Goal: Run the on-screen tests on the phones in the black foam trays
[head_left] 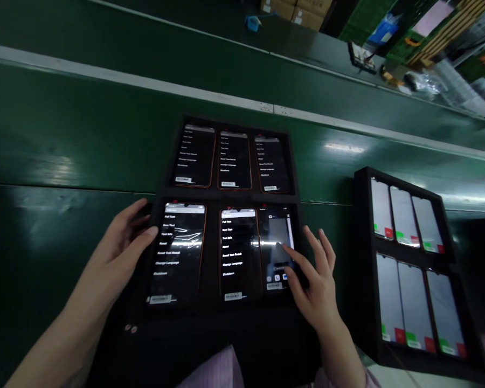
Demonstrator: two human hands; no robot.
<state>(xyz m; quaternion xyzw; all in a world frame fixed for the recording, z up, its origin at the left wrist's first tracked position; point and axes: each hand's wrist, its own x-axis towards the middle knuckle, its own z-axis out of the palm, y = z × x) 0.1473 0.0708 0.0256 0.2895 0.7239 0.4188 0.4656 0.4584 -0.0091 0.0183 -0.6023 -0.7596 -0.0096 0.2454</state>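
A black tray (212,198) in front of me holds two rows of smartphones, three in each. My left hand (119,248) grips the tray's left side, thumb on the rim and fingers curled along the outer wall. Fingers spread, my right hand (317,280) reaches over the near-right smartphone (272,256), its index fingertip at the screen. That screen shows app icons and a lighter panel. White text menus on black appear on the others, such as the near-left smartphone (181,242) and the near-middle smartphone (238,253).
To the right stands a second black tray (412,258) of smartphones with pale screens and green and red corner marks. Both trays are on a green work surface (84,140) crossed by a pale strip. Cardboard boxes (307,16) and a small blue item (252,22) are at the back.
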